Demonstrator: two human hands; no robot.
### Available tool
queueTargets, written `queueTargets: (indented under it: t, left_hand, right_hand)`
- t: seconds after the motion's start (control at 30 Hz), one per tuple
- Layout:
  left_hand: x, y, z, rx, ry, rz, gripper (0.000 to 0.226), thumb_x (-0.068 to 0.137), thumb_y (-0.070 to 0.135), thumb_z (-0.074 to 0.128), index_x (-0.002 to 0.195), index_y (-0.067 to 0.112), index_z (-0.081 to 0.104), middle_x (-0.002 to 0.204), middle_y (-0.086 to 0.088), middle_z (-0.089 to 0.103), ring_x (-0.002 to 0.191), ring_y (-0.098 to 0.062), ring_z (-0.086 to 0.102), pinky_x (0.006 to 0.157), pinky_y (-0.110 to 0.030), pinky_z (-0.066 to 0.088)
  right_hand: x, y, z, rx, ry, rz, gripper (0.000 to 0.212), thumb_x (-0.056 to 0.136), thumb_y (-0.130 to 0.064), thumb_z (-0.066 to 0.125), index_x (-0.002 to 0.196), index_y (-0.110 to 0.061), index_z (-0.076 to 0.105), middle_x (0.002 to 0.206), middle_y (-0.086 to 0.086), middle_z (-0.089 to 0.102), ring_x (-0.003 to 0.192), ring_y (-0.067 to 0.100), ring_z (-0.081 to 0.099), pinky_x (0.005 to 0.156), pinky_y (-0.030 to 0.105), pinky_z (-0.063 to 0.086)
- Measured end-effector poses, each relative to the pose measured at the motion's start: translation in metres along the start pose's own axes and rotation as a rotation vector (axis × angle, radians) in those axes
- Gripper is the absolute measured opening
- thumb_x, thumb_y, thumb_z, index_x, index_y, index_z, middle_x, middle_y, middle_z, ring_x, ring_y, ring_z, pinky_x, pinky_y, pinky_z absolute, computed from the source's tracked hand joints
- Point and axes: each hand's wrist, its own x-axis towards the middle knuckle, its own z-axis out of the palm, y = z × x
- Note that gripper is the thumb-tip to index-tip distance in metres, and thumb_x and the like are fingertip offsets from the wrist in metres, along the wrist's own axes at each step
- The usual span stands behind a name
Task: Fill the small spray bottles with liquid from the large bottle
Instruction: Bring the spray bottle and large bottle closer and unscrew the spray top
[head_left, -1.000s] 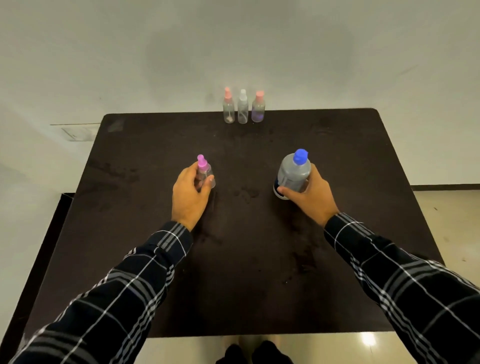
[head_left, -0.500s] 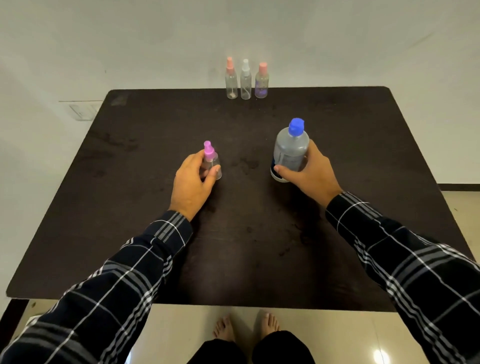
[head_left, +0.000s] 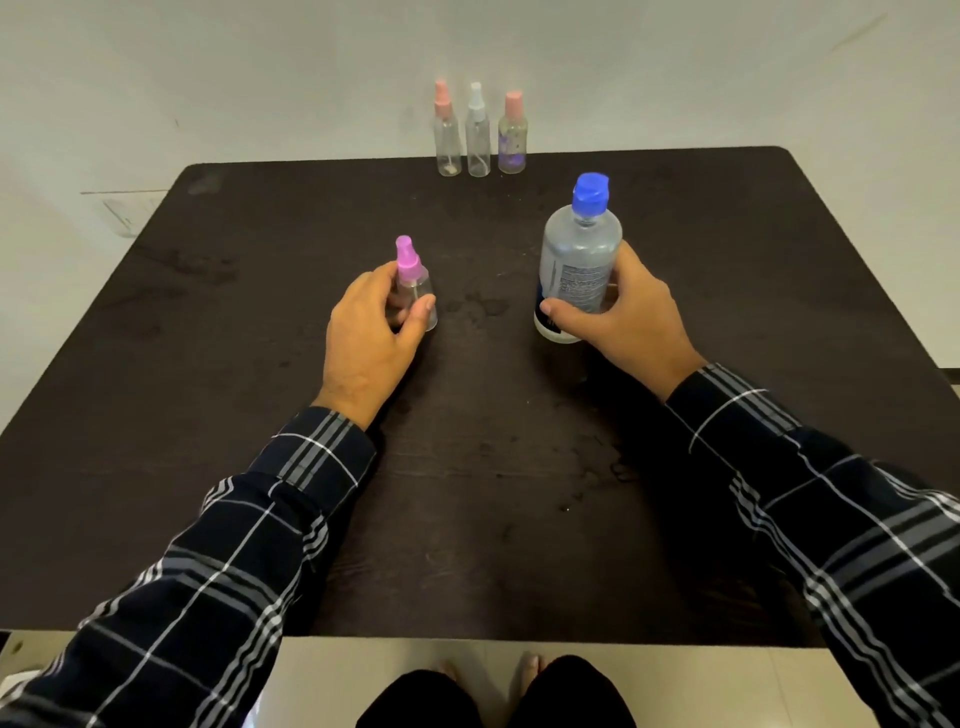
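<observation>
The dark tabletop (head_left: 519, 493) carries everything. The large bottle (head_left: 579, 260) is right of centre. Its long axis is close to upright, its blue cap (head_left: 590, 193) on top and leaning a little to the right. The body is clear and greyish. A white label (head_left: 575, 280) carries lines of fine print too small to read, with a dark blue band below it. My right grip (head_left: 628, 322) is wrapped round the lower half, the thumb across the front near the base. I cannot tell whether the base rests on the tabletop.

Left of centre, well apart from the large bottle, my left grip (head_left: 369, 338) is curled round the small spray bottle (head_left: 415, 291). It stands nearly upright, its magenta spray head (head_left: 406, 257) pointing up and its clear body showing between thumb and fingers.

At the far edge three more small spray bottles stand upright in a close row. They are a clear one with a pink top (head_left: 447, 140), a clear one with a white top (head_left: 478, 143), and a purple-tinted one with a pink top (head_left: 512, 140).
</observation>
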Motion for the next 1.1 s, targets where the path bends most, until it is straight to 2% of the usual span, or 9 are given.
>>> queueTargets:
  t: [0.13,0.27,0.5,0.67,0.8,1.0,1.1]
  left_hand:
    - [0.003,0.001,-0.004,0.015,-0.027,0.001,0.033,0.093,0.034,0.066,0.121,0.018,0.062,0.103,0.002,0.062,0.092,-0.012,0.060,0.084,-0.036,0.055]
    - [0.004,0.004,-0.008,0.030,-0.056,-0.006,0.029,0.093,0.034,0.066,0.117,0.017,0.063,0.101,0.001,0.063,0.091,-0.014,0.062,0.084,-0.040,0.055]
    - [0.001,0.013,-0.012,0.039,-0.080,-0.056,0.030,0.093,0.034,0.066,0.117,0.015,0.063,0.102,-0.003,0.064,0.093,-0.018,0.062,0.087,-0.044,0.054]
    - [-0.012,0.023,-0.019,0.044,-0.100,-0.084,0.031,0.094,0.032,0.066,0.119,0.015,0.063,0.106,-0.004,0.065,0.097,-0.021,0.063,0.088,-0.041,0.053]
    - [-0.017,0.027,-0.022,0.039,-0.105,-0.102,0.031,0.094,0.031,0.066,0.121,0.016,0.063,0.106,-0.004,0.066,0.098,-0.020,0.063,0.089,-0.039,0.052]
    - [-0.018,0.028,-0.019,0.064,-0.088,-0.098,0.031,0.094,0.030,0.066,0.121,0.015,0.063,0.106,-0.004,0.066,0.098,-0.020,0.062,0.089,-0.038,0.052]
    - [-0.020,0.031,-0.021,0.062,-0.089,-0.100,0.033,0.094,0.030,0.066,0.123,0.014,0.063,0.107,-0.004,0.067,0.098,-0.020,0.063,0.089,-0.038,0.052]
  right_hand:
    - [0.001,-0.002,-0.002,-0.001,-0.013,0.013,0.069,0.072,-0.057,0.082,0.130,-0.039,0.049,0.117,-0.029,0.062,0.107,-0.015,0.058,0.081,0.001,0.045]
    - [-0.002,-0.007,-0.003,-0.002,-0.028,0.047,0.069,0.069,-0.059,0.082,0.128,-0.044,0.048,0.114,-0.031,0.062,0.105,-0.016,0.058,0.077,0.004,0.047]
    - [-0.009,-0.015,-0.002,-0.035,-0.042,0.070,0.072,0.069,-0.060,0.081,0.130,-0.040,0.049,0.117,-0.023,0.063,0.102,-0.008,0.059,0.087,0.017,0.044]
    - [-0.029,-0.020,0.003,-0.037,-0.036,0.062,0.075,0.072,-0.057,0.081,0.135,-0.037,0.047,0.127,-0.015,0.063,0.113,0.005,0.059,0.093,0.024,0.046]
    - [-0.032,-0.023,0.003,-0.052,-0.043,0.063,0.071,0.073,-0.055,0.081,0.132,-0.032,0.050,0.126,-0.011,0.065,0.114,0.010,0.061,0.099,0.032,0.050]
    - [-0.030,-0.023,0.000,-0.053,-0.061,0.054,0.072,0.074,-0.053,0.082,0.134,-0.030,0.049,0.130,-0.008,0.064,0.115,0.010,0.060,0.095,0.027,0.048]
    - [-0.034,-0.025,-0.001,-0.054,-0.052,0.051,0.069,0.075,-0.050,0.082,0.133,-0.028,0.051,0.126,-0.007,0.065,0.114,0.012,0.061,0.098,0.032,0.050]
